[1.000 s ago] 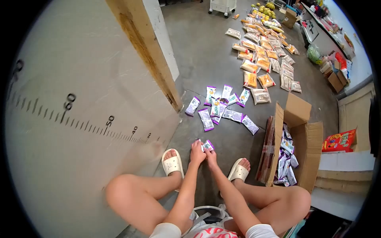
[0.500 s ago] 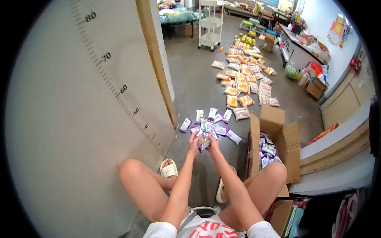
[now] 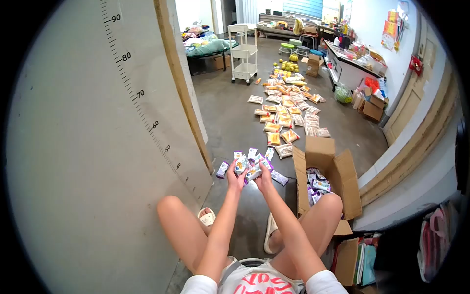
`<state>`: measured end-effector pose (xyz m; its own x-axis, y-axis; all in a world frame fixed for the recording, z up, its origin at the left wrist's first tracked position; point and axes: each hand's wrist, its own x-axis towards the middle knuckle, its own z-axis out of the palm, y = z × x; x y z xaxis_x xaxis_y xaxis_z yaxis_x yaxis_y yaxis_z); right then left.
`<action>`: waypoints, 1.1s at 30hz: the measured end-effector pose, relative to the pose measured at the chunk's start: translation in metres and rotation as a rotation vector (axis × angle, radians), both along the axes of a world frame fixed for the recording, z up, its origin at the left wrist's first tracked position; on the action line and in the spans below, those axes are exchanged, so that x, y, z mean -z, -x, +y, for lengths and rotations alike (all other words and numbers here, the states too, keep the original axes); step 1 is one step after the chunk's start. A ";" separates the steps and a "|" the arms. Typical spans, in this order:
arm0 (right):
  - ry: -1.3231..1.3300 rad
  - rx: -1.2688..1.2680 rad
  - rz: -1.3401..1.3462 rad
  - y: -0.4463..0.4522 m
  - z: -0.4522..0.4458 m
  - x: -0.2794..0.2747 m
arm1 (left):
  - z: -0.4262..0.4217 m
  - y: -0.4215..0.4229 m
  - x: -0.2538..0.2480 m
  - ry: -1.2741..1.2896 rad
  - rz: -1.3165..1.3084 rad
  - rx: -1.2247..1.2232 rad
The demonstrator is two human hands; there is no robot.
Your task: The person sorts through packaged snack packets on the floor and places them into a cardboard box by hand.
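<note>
My left hand (image 3: 236,178) is closed around a white-and-purple snack packet (image 3: 241,165), raised above the floor. Close beside it, my right hand (image 3: 264,179) grips more packets of the same kind (image 3: 254,172); how many is unclear because they overlap. Below and around both hands, similar packets lie on the grey floor, among them one at the left (image 3: 222,169) and one at the right (image 3: 279,177). To the right stands an open cardboard box (image 3: 348,183) with several such packets (image 3: 319,185) inside.
Rows of yellow and brown bagged food (image 3: 285,121) stretch away across the floor to yellow round fruit (image 3: 290,65). A white trolley (image 3: 243,54) stands farther back. A wall with a height scale (image 3: 112,161) rises on my left; a box of folders (image 3: 348,259) sits lower right.
My hands have lifted from the floor packets and moved slightly apart, with packets now in both. Fewer packets show on the floor. The view has tilted up.
</note>
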<state>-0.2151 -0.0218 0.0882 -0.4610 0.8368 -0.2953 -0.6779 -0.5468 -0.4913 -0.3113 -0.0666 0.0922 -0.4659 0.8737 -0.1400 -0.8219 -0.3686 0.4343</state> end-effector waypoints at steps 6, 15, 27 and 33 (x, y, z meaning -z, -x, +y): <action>-0.068 0.088 0.107 -0.040 0.009 -0.004 | 0.008 -0.035 -0.021 -0.004 0.049 0.115; -0.030 0.321 -0.053 -0.140 0.015 -0.019 | 0.037 -0.120 -0.025 -0.065 -0.116 0.310; -0.015 0.530 0.016 -0.214 0.007 -0.025 | 0.050 -0.185 -0.026 -0.060 -0.068 0.575; 0.037 0.761 0.119 -0.251 -0.004 -0.012 | 0.052 -0.234 -0.019 0.024 -0.076 0.719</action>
